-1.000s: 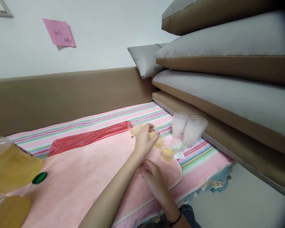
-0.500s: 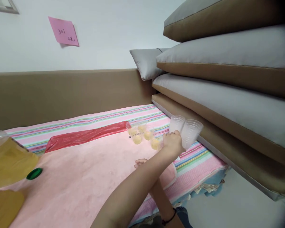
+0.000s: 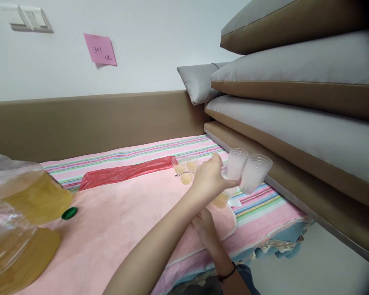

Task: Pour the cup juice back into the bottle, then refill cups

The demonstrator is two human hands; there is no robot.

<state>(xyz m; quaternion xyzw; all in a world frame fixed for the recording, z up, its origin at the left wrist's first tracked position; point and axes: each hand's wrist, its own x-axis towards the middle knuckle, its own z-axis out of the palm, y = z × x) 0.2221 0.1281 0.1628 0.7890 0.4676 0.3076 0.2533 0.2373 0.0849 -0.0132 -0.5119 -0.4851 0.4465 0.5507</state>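
Note:
My left hand (image 3: 209,175) reaches across my right arm, its thumb and fingers apart at the left side of two stacks of clear plastic cups (image 3: 253,172). A clear cup edge shows between thumb and fingers, but no grip on it is visible. Below my left wrist is my right hand (image 3: 204,227), its fingers curled in and partly hidden; what they hold, if anything, cannot be made out. Several cups with yellow liquid (image 3: 186,177) stand behind my left hand, and another (image 3: 219,200) is at its right, near the mat's edge.
Two large jugs of yellow liquid (image 3: 46,196) are at the left, with a green cap (image 3: 69,213) beside them. A red plastic bag (image 3: 126,174) lies along the back of the pink mat (image 3: 117,229). Stacked grey and brown cushions (image 3: 283,106) rise at the right.
The view has shifted left. My left hand has drawn slightly left from the cup stacks and its thumb and fingers have spread. My right hand has moved right, and its fingers have curled.

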